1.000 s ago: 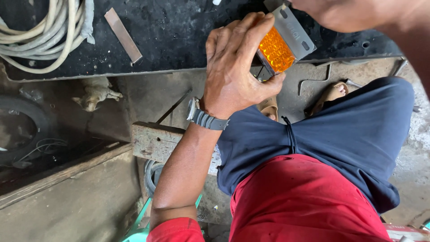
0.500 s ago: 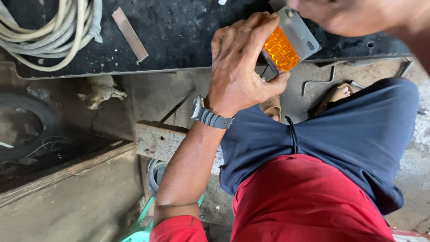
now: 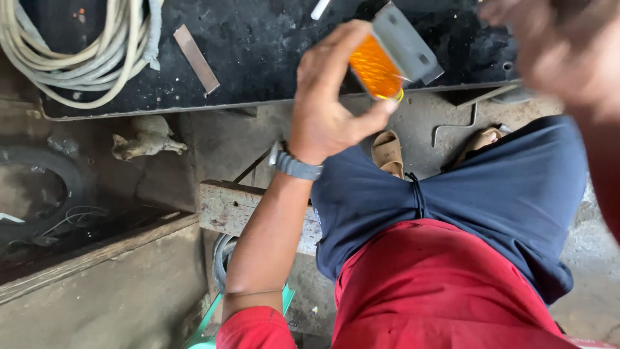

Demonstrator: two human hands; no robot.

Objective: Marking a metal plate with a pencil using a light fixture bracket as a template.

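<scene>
Reflector point(image 3: 376, 66), an orange ribbed lens on a grey metal backplate with a bolt hole, sits at my 12 o'clock above the black bench point(image 3: 258, 58); I judge it light, rigid, slick-faced and crackable, best gripped by the plate edges. My left hand point(image 3: 329, 103) pinches its lower edge between thumb and curled fingers, while my right hand point(image 3: 562, 45), at 2 o'clock, is blurred, so I cannot tell its grip.

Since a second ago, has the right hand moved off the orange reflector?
Yes. The right hand has pulled right, clear of the orange reflector, judged against the black bench edge; left hand holds it.
</scene>
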